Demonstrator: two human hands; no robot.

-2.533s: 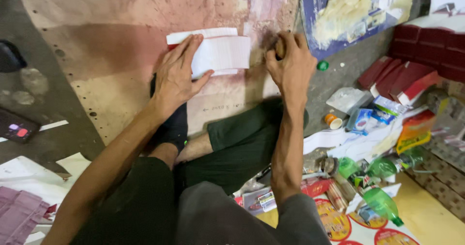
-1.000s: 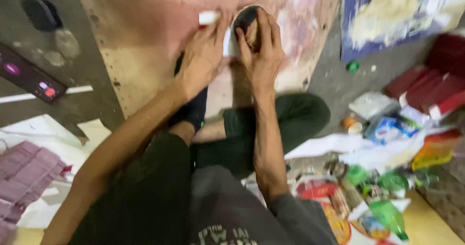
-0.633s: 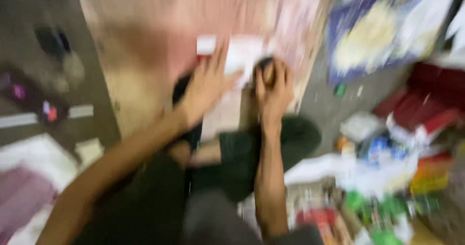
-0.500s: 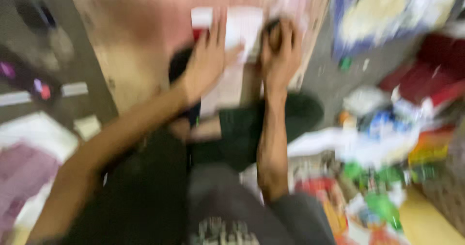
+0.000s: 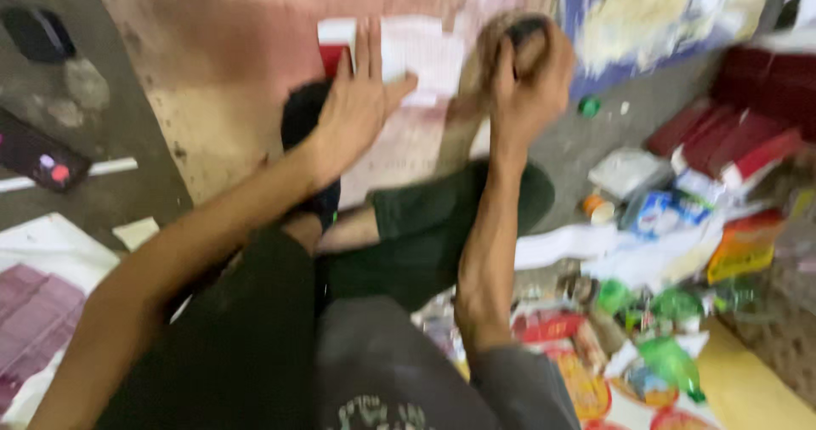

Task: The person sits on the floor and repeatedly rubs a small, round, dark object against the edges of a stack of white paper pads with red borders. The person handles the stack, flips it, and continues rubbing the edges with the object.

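1. The white rectangular sheet of paper lies flat on the stained pinkish-brown board in front of you, with a red strip showing at its left end.
2. Your left hand rests on it with the palm down and the fingers spread wide; it pins the sheet rather than grips it.
3. Your right hand is closed in a fist around a small dark rounded object, just beside the sheet's right edge; motion blur hides what the object is.
4. As a judgement: the sheet is laid out and held down, and the dark object is brought up to it, but whether it touches the paper you cannot tell from this blurred view. No fresh mark or fold shows on the sheet.
5. Around you: a dark phone-like device lies on the grey floor to the left, well apart.
6. To the right sit red flat boxes, a small green cap and a heap of coloured wrappers and packets, near your right elbow.
7. Your own folded leg in dark cloth lies under both forearms and crowds the near edge of the board.
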